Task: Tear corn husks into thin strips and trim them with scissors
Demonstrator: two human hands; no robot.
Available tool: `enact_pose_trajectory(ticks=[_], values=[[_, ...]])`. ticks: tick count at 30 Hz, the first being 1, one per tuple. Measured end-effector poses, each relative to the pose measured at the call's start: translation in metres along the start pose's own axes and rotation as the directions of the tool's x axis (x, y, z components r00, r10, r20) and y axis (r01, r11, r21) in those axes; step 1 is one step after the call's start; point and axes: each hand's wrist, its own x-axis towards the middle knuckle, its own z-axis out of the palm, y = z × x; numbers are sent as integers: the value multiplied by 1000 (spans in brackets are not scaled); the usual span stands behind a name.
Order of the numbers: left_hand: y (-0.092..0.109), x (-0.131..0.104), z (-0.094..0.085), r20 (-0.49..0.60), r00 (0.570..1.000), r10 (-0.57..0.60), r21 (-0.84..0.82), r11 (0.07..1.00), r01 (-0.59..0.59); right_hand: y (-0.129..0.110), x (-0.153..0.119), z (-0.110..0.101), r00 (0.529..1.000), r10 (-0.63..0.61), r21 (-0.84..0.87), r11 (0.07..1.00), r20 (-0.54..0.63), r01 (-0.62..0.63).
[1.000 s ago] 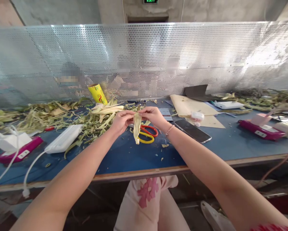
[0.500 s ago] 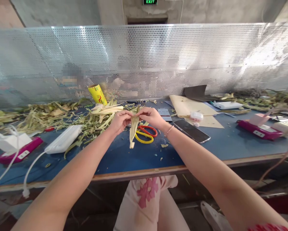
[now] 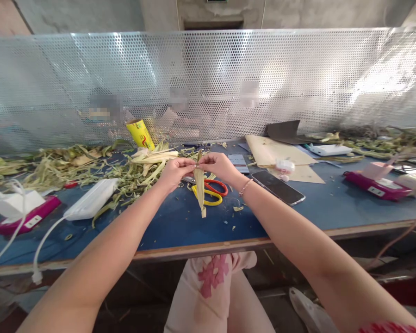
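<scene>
A dried, pale green corn husk (image 3: 200, 187) hangs downward between my two hands, above the blue table. My right hand (image 3: 215, 165) pinches its upper end between thumb and fingertips. Close against it, my left hand (image 3: 176, 173) is also closed in a pinch at the husk's top edge; the exact contact is too small to make out. Directly behind the husk lie scissors (image 3: 215, 200) with one yellow and one red handle loop, their blades partly covered by my left hand. A heap of husk strips (image 3: 138, 171) spreads to the left.
A yellow tube (image 3: 140, 134) leans near the perforated metal screen (image 3: 221, 64). To the right are a phone (image 3: 277, 187), brown paper sheets (image 3: 273, 150) and a magenta power strip (image 3: 377, 186). A white adapter (image 3: 91, 199) and another magenta strip (image 3: 51, 208) are at left.
The husk has turned and shifted slightly right, now hanging straighter with a narrower lower end. Both hands stay close together at its top. The view has tilted slightly down.
</scene>
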Motion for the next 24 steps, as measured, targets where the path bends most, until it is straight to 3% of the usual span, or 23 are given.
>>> enact_pose_trajectory(ticks=[3,6,9,13,24], values=[[-1,2,-4,44,998,-40,134,990,34,0,-1,-1,999,-45,-204,978,13,46],[-2,4,-8,57,995,-81,326,944,58,1,-1,0,986,-154,-462,871,63,166],[-1,5,-9,66,998,-20,454,891,-12,1,-1,0,966,-225,-582,771,130,258],[0,5,-9,94,994,61,444,891,-97,-2,-2,-1,971,-210,-589,774,111,234],[-3,3,-6,123,990,76,402,908,-119,5,-4,2,981,-191,-378,907,21,184]])
